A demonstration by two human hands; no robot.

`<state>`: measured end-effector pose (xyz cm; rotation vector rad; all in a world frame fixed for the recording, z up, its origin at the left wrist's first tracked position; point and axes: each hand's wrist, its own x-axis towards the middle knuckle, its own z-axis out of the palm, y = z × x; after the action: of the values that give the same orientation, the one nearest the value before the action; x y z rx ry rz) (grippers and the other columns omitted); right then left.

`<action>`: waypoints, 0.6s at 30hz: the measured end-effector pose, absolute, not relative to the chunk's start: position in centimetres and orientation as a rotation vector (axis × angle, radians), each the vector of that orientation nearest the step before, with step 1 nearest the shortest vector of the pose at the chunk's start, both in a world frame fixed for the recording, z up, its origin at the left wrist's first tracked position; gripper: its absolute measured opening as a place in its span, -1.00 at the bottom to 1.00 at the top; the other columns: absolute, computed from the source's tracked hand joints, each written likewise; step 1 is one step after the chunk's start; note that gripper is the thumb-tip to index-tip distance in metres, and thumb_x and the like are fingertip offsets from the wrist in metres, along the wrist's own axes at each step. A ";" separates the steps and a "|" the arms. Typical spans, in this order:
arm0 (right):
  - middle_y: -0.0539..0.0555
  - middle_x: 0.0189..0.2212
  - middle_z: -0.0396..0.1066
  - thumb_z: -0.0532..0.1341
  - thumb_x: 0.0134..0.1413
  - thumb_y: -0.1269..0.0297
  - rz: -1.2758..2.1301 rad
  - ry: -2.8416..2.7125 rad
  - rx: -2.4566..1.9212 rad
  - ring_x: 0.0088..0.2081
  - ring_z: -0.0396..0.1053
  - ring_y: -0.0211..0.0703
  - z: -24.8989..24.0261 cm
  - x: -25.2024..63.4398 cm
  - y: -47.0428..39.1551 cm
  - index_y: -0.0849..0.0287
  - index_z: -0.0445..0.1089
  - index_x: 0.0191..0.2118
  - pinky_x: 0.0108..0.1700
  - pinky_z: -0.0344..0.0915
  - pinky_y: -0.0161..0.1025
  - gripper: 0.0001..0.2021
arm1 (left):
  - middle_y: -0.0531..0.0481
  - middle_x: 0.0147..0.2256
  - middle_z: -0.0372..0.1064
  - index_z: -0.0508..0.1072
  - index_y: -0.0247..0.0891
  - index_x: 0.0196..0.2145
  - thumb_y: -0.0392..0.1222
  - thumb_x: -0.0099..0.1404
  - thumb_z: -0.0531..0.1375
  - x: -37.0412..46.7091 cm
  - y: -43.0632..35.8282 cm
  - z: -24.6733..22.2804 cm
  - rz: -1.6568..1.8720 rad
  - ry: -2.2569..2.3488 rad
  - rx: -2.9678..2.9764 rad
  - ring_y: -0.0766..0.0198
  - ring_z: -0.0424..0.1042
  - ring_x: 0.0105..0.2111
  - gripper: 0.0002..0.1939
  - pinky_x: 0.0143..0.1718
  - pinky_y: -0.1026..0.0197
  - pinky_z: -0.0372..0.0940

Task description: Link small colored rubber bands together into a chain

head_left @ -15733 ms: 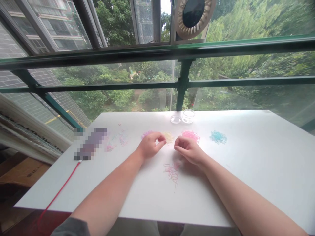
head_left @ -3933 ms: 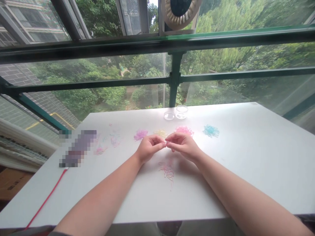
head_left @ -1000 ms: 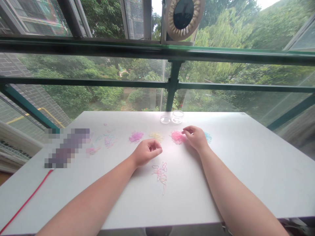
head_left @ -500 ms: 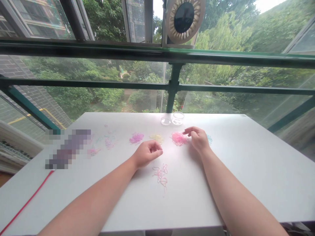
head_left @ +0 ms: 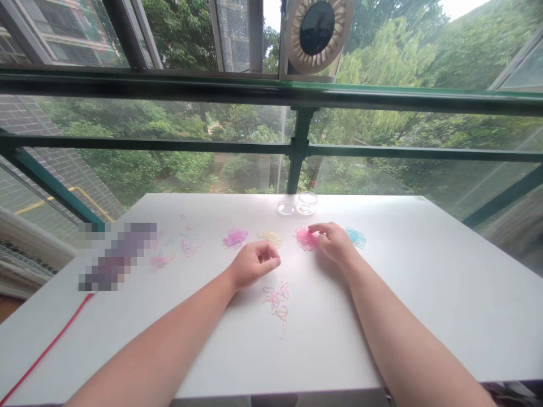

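Observation:
Over the pink heap of rubber bands (head_left: 304,242) my right hand (head_left: 335,241) reaches with its index finger stretched out, the thumb apart below it. The fingertips are at the heap's top; no band shows lifted in them. My left hand (head_left: 254,264) rests on the table just in front of the yellow rubber bands (head_left: 270,237), fingers curled and thumb tip against them. Whatever it may hold is hidden. Nearer to me lies a loose cluster of pale pink rubber bands (head_left: 278,299). Purple rubber bands (head_left: 235,237) and teal rubber bands (head_left: 356,238) form heaps on either side.
A clear round container (head_left: 307,204) and a flat clear lid (head_left: 285,209) stand at the back of the white table (head_left: 441,282). Mixed bands (head_left: 189,246) lie scattered at left, beside a blurred-out object (head_left: 119,257) with a red cord (head_left: 46,350). Green railings (head_left: 169,144) run behind.
My right hand has shifted a little left, further over the pink heap, uncovering more of the teal bands. My left hand has stayed in place.

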<state>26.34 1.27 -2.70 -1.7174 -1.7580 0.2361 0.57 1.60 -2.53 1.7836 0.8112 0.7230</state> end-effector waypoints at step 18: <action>0.06 -0.04 0.38 0.00 -0.22 0.55 0.135 -1.854 -1.656 0.06 0.21 -0.02 -2.6 26.2 1.3 0.12 0.49 -0.39 0.13 0.09 -0.03 -0.64 | 0.05 -0.52 0.27 0.37 -0.32 -0.42 -0.12 0.12 0.21 0.5 1.6 -2.6 0.727 0.807 1.780 0.42 0.18 -0.54 -0.81 -0.49 0.33 0.11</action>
<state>26.20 1.34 -2.61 -1.6563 -1.8535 0.1351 0.52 1.62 -2.61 1.7796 0.8074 0.7266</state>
